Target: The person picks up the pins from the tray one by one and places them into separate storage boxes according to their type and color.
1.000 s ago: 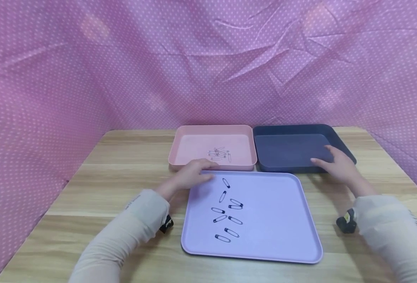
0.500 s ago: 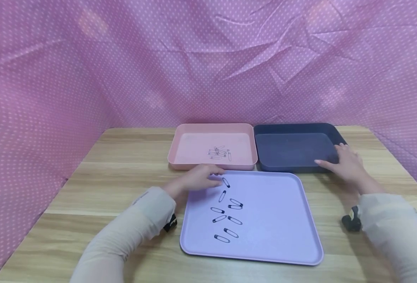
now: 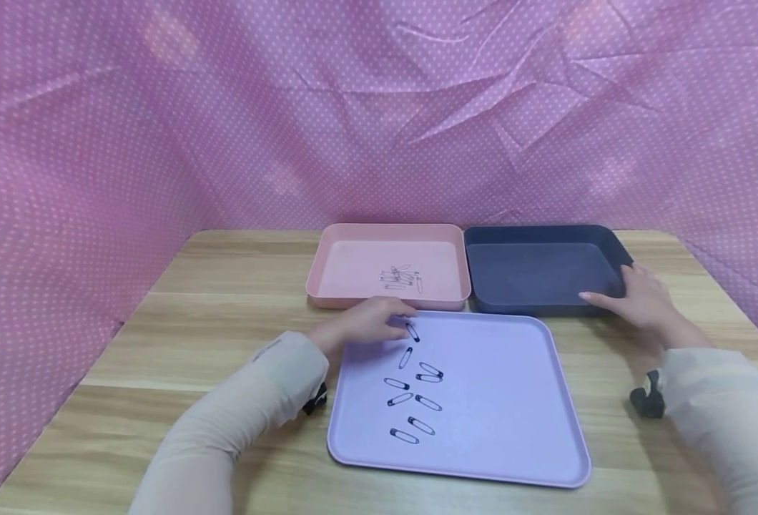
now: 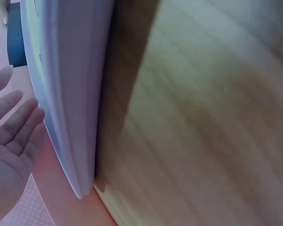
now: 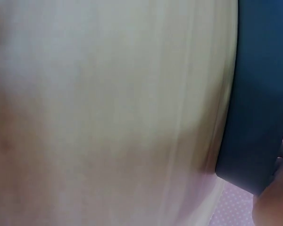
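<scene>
Both our hands are out over the tabletop (image 3: 224, 315), each at its own tray. Our left hand (image 3: 361, 325) sits at the far left corner of the lilac tray (image 3: 501, 400), fingertips coming together at the topmost black pin (image 3: 412, 332); whether they already pinch it we cannot tell from the head view, and the left wrist view shows only relaxed, nearly straight fingers (image 4: 14, 117) beside the tray's edge. That pin is the nearest to the pink tray (image 3: 327, 275), which is probably why the hand starts there.

Our right hand (image 3: 643, 304) rests with straight fingers on the near right corner of the dark tray (image 3: 533, 275), touching its rim, seemingly to steady it. It holds nothing. The right wrist view shows just the dark wall and blurred wood.

Seven more black pins (image 3: 414, 397) lie loose in a scatter on the left half of the lilac tray, flat and mostly apart, so each can be taken singly. Silver pins (image 3: 400, 277) lie heaped in the pink tray, while no pins show in the dark tray. The two small trays stand side by side, touching, just behind the lilac one, within easy reach of either hand.

A dotted pink cloth (image 3: 379, 107) hangs around the tabletop.
</scene>
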A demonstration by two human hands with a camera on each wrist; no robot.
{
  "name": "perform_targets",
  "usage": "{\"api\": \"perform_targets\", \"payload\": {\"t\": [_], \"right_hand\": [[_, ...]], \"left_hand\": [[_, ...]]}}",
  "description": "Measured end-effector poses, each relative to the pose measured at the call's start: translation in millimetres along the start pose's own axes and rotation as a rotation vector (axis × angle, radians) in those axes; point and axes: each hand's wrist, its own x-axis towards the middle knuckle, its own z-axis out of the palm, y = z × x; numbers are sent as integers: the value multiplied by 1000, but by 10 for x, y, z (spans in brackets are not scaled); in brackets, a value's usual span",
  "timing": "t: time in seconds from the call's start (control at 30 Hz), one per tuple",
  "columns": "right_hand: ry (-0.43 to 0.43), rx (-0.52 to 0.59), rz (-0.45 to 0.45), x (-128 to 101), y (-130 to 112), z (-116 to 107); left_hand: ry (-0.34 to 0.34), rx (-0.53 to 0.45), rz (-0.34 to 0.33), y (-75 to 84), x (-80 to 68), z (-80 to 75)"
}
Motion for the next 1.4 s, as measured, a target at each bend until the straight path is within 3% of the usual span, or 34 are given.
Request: {"api": "perform_targets", "payload": {"t": [0.37,0.73,0.97,1.4], "right_hand": [[-38,17,-19,17,65,-11],[-66,19,2,2,24,10],[-33,-5,3,-6,23,30],[2,-13,3,-19,-7,15]], "left_hand": [[-16,14,20,0,32,20],[-33,169,58,-18,88,65],[-32,268,97,30,107,71],[-35,287,103,47,143,80]]}}
